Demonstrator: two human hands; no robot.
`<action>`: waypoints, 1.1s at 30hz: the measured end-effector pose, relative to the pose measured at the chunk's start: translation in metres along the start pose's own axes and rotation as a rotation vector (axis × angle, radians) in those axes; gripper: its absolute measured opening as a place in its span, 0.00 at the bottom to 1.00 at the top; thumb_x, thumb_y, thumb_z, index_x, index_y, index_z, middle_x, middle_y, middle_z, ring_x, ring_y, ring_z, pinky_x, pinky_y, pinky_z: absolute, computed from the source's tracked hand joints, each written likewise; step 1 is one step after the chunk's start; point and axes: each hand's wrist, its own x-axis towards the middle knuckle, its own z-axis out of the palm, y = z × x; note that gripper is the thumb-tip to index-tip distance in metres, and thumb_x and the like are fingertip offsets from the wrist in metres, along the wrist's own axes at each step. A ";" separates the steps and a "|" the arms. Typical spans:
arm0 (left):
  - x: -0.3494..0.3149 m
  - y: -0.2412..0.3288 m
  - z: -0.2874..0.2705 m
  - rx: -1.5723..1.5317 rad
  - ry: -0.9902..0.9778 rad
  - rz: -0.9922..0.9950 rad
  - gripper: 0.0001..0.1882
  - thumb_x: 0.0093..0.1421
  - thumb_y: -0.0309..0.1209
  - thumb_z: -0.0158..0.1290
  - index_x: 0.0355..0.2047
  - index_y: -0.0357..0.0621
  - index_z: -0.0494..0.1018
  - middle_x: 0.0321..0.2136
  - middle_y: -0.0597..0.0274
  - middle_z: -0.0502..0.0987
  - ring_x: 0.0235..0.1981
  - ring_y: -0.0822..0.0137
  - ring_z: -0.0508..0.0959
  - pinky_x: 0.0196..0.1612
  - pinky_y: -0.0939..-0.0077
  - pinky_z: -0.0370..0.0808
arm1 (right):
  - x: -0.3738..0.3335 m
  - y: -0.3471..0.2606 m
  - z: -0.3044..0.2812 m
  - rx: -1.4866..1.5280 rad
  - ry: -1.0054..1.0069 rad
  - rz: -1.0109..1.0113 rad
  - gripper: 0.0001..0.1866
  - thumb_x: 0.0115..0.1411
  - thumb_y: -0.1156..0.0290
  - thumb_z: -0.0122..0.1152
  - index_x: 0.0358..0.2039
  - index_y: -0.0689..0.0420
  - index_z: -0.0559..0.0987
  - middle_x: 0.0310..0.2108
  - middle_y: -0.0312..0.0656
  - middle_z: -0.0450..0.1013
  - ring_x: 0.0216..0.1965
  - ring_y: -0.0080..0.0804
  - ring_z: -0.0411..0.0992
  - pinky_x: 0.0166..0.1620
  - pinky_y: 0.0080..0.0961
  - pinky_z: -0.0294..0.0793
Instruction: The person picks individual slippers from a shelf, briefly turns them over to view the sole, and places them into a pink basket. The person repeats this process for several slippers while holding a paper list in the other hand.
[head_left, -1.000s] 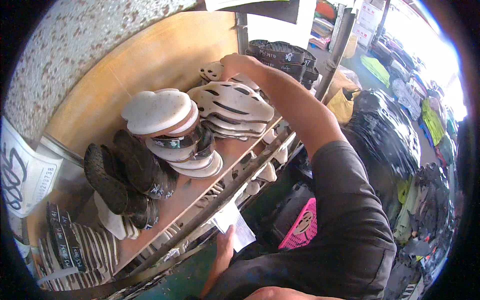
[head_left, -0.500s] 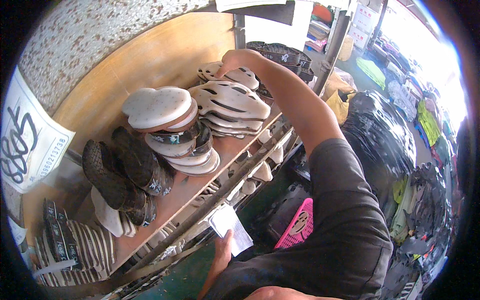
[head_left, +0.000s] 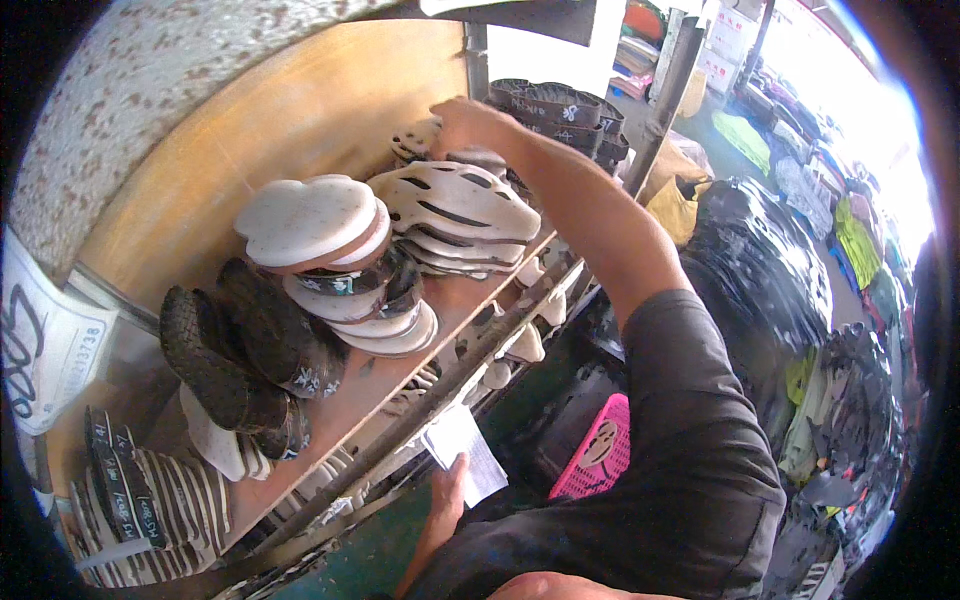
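My right hand (head_left: 470,125) reaches to the back of the shelf. Its fingers curl over a white slotted piece (head_left: 414,140) with dark edges, apparently a cutting die, and partly cover it. Just in front lies a stack of larger white slotted dies (head_left: 455,195). Down at the shelf's front edge, my left hand (head_left: 452,488) grips some white paper sheets (head_left: 468,450) with rows of small marks. Left of the slotted stack, rounded white dies (head_left: 308,218) are piled on dark-banded ones.
Dark sole-shaped dies (head_left: 215,355) and a row of striped dies (head_left: 175,490) fill the shelf's left end. Dark metal band dies (head_left: 560,110) stand behind my right forearm. A pink basket (head_left: 597,450) sits below, and black plastic bags (head_left: 755,270) are heaped at right.
My right hand has shifted slightly left and down over the rear slotted piece, whose left end now looks more tilted up. My left hand keeps the sheets in nearly the same place.
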 end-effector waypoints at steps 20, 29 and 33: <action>-0.031 0.118 0.174 -0.688 -0.893 0.224 0.33 0.72 0.50 0.50 0.70 0.51 0.57 0.65 0.60 0.66 0.65 0.59 0.68 0.68 0.54 0.67 | -0.487 -0.074 0.051 0.677 0.397 0.179 0.51 0.41 0.59 0.77 0.66 0.64 0.68 0.63 0.60 0.66 0.63 0.61 0.66 0.66 0.47 0.67; -0.065 0.076 0.201 -0.641 -0.849 0.098 0.31 0.73 0.54 0.44 0.69 0.52 0.59 0.64 0.59 0.67 0.67 0.57 0.66 0.69 0.54 0.65 | -0.581 -0.088 0.079 0.619 0.397 0.225 0.50 0.39 0.60 0.76 0.65 0.61 0.69 0.62 0.57 0.65 0.62 0.58 0.64 0.64 0.51 0.64; -0.078 0.063 0.199 -0.586 -0.799 0.121 0.31 0.72 0.54 0.45 0.68 0.52 0.60 0.64 0.59 0.67 0.66 0.58 0.66 0.69 0.54 0.65 | -0.600 -0.090 0.081 0.675 0.363 0.236 0.53 0.40 0.61 0.78 0.67 0.62 0.67 0.65 0.58 0.62 0.66 0.59 0.62 0.67 0.49 0.64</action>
